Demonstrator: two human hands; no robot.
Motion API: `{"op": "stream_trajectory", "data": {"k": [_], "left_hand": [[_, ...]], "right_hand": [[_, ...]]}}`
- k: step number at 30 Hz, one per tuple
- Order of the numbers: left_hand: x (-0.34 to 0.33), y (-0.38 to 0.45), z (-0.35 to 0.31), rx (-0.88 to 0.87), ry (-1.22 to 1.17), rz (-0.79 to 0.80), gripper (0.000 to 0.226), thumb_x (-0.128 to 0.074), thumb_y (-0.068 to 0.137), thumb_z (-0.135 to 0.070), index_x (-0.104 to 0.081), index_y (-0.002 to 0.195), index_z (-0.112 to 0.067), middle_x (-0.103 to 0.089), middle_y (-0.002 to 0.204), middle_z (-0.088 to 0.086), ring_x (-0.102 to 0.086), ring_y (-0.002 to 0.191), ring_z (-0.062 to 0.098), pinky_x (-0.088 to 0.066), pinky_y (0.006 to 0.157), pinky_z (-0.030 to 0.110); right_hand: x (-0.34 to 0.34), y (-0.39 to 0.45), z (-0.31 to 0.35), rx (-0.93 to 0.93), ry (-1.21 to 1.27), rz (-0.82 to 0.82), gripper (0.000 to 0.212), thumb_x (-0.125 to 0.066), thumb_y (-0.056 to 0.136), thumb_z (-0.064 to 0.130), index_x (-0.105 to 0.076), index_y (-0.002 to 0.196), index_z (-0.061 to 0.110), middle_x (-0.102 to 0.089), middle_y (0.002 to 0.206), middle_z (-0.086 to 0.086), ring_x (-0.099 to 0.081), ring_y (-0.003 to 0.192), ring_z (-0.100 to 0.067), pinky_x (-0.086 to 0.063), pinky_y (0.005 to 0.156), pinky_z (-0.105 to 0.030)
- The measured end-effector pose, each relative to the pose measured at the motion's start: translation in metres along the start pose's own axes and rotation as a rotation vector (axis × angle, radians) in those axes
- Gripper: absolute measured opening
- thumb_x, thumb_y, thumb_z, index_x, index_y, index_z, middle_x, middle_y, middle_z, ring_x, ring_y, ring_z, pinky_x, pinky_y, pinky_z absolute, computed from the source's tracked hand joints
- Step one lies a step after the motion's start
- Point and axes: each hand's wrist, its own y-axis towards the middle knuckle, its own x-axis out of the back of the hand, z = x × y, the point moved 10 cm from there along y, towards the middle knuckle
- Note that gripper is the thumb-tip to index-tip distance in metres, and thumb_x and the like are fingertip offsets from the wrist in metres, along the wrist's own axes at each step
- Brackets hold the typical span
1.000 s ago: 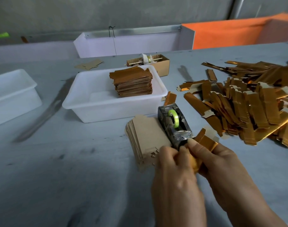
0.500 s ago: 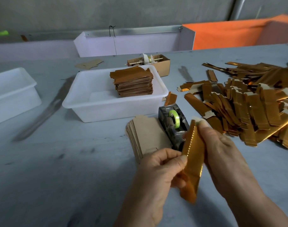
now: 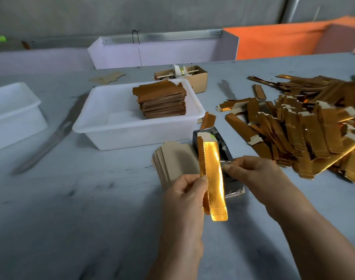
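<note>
Gripping a folded gold sleeve between thumb and fingers of the left hand, holding it nearly upright above the table, in front of the black tape dispenser. Pinching a shiny scrap, too small to identify, in the right hand, just beside the sleeve's right edge. Working close to a stack of brown card blanks, with a heap of gold pieces lying well to the right.

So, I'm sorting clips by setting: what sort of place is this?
Probably a small packaging workshop: a heap of gold cartons on the table, flat blanks stacked in a white tub, a tape dispenser.
</note>
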Motion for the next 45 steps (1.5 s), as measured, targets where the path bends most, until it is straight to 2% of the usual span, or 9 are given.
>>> {"op": "stream_trajectory", "data": {"k": [9,13,16,21,25,27,36,42,45], "left_hand": [[-0.017,0.000,0.005,-0.011,-0.036,0.037,0.012,-0.064,0.090,-0.013,-0.070,0.080,-0.009,-0.054,0.050,-0.009,-0.042,0.038,0.002,-0.033,0.039,0.011],[-0.019,0.000,0.009,-0.009,-0.005,0.045,0.013,-0.063,0.091,-0.019,-0.072,0.085,-0.012,-0.055,0.051,-0.010,-0.045,0.040,0.002,-0.035,0.041,0.011],[-0.019,0.002,0.009,-0.022,0.023,0.049,0.013,-0.063,0.091,-0.023,-0.072,0.086,-0.016,-0.063,0.058,-0.008,-0.054,0.050,0.002,-0.043,0.050,0.015],[-0.021,0.003,0.010,-0.039,0.033,0.075,0.011,-0.064,0.090,-0.023,-0.072,0.086,-0.017,-0.068,0.071,-0.002,-0.058,0.061,0.008,-0.044,0.051,0.016],[-0.026,0.005,0.004,-0.074,0.008,0.109,0.011,-0.065,0.089,-0.018,-0.070,0.078,-0.016,-0.064,0.064,-0.006,-0.055,0.056,0.007,-0.041,0.048,0.014],[-0.030,0.007,0.001,-0.093,0.017,0.148,0.015,-0.065,0.089,-0.016,-0.068,0.074,-0.018,-0.062,0.060,-0.008,-0.053,0.053,0.005,-0.040,0.048,0.015],[-0.037,0.006,-0.015,-0.240,0.231,0.175,0.014,-0.060,0.072,-0.035,-0.065,0.072,-0.022,-0.066,0.064,-0.003,-0.056,0.059,0.011,-0.045,0.055,0.031],[-0.038,0.006,-0.024,-0.303,0.379,0.146,0.020,-0.063,0.088,-0.017,-0.061,0.071,-0.026,-0.061,0.058,-0.013,-0.058,0.054,0.002,-0.038,0.043,0.010],[-0.040,-0.001,-0.029,-0.318,0.416,0.158,0.021,-0.062,0.090,-0.018,-0.060,0.071,-0.028,-0.064,0.062,-0.019,-0.059,0.061,-0.010,-0.037,0.041,0.005]], "right_hand": [[-0.001,-0.004,0.002,-0.015,0.139,-0.058,0.018,-0.061,0.089,0.015,-0.069,0.073,0.019,-0.067,0.084,-0.003,-0.059,0.086,-0.020,-0.048,0.070,-0.033],[-0.001,-0.012,0.005,-0.008,0.377,-0.082,0.019,-0.062,0.087,0.023,-0.069,0.069,0.020,-0.067,0.084,0.019,-0.057,0.092,-0.010,-0.040,0.077,-0.025],[0.012,-0.019,0.002,0.040,0.138,-0.160,0.013,-0.065,0.085,0.026,-0.068,0.074,0.020,-0.053,0.125,0.012,-0.039,0.111,-0.006,-0.033,0.087,-0.033],[0.010,-0.031,0.001,0.074,-0.163,-0.209,0.013,-0.063,0.087,0.026,-0.066,0.075,0.022,-0.046,0.135,0.008,-0.041,0.123,-0.012,-0.041,0.095,-0.035],[0.010,-0.031,0.000,0.071,-0.138,-0.233,0.013,-0.062,0.088,0.023,-0.065,0.075,0.021,-0.048,0.134,0.009,-0.046,0.086,0.001,-0.034,0.068,-0.009],[0.012,-0.032,-0.004,0.056,-0.086,-0.246,0.017,-0.062,0.088,0.022,-0.063,0.071,0.022,-0.049,0.133,0.009,-0.041,0.072,0.009,-0.027,0.059,-0.007],[0.008,-0.032,-0.019,0.050,0.106,-0.230,0.020,-0.062,0.087,0.015,-0.066,0.069,0.021,-0.055,0.113,0.014,-0.048,0.076,0.023,-0.036,0.056,0.002],[0.011,-0.028,0.004,0.158,-0.340,-0.262,0.013,-0.062,0.087,0.014,-0.059,0.075,0.018,-0.043,0.108,0.014,-0.045,0.077,-0.003,-0.032,0.056,-0.004],[0.013,-0.034,0.008,0.202,-0.382,-0.302,0.008,-0.062,0.087,0.015,-0.060,0.080,0.019,-0.044,0.107,0.014,-0.043,0.088,-0.003,-0.031,0.057,-0.004]]}}
